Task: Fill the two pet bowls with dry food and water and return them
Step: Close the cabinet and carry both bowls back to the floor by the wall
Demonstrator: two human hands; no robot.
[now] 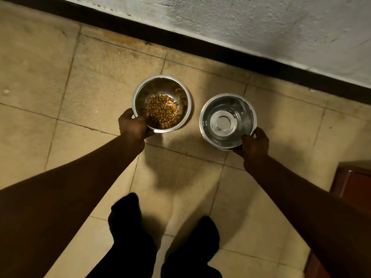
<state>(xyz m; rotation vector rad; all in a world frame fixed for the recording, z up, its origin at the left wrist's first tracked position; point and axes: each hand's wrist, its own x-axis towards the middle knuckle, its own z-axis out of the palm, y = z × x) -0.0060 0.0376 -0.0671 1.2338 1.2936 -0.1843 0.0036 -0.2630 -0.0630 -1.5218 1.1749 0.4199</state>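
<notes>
Head view: each hand (132, 126) (255, 144) grips a bowl (140, 97) (249, 109) rim, near wall (261, 27).

Left hand (133, 125) gripping kibble bowl (161, 103), right hand (254, 145) gripping water bowl (228, 121) (both steel), tiled floor (100, 81)

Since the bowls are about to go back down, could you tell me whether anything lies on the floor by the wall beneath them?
Nothing visible does. The left hand holds the food bowl and the right hand the water bowl over bare tiled floor near the wall; only shadows fall under them.
</notes>
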